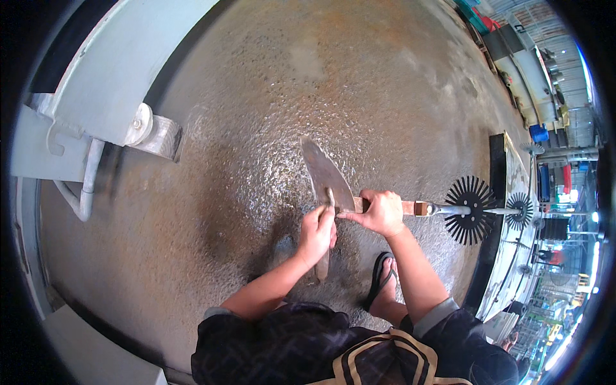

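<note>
A broad, pointed grey metal blade (328,172) joins a brown handle (409,207) at an angle, like a large knife. My right hand (384,213) is closed round the handle near the blade, its thumb reaching toward my left hand. Beside the blade's lower end, my left hand (316,236) is closed on a narrow stick-like piece (330,194). The tip of that piece rests over the blade. A brownish, flat length (322,266) shows below my left fingers; whether it belongs to the same piece I cannot tell.
Black toothed discs (470,210) on a metal shaft stand at right, near a long pale bench (511,256). Grey machinery with a white roller (140,125) is at left. The wet, rough concrete floor (256,77) lies below; my sandalled foot (384,282) stands on it.
</note>
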Demonstrator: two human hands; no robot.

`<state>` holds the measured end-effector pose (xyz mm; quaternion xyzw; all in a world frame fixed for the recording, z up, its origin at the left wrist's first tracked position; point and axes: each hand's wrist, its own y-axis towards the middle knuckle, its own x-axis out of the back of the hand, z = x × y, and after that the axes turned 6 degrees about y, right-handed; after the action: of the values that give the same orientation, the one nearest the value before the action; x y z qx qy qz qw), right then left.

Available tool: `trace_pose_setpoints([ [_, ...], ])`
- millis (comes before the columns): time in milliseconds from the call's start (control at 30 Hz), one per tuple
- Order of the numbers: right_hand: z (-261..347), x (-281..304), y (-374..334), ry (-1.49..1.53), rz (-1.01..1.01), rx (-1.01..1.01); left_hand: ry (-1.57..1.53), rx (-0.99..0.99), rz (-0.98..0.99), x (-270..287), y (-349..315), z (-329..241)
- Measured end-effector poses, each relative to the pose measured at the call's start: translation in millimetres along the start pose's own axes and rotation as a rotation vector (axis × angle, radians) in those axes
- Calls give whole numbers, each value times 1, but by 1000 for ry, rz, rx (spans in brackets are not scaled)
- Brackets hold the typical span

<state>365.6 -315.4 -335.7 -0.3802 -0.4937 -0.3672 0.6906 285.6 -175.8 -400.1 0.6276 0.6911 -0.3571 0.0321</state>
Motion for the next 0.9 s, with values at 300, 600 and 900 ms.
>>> trace_pose_setpoints([
  [300, -3, -2, -1, 3, -16, -8, 30, -46, 8, -4, 3, 0],
  [600, -2, -3, 0, 7, -51, 1, 51, -46, -10, -7, 3, -6],
  [900, -3, -4, -1, 18, -57, 12, 78, -47, -25, -4, 8, -6],
])
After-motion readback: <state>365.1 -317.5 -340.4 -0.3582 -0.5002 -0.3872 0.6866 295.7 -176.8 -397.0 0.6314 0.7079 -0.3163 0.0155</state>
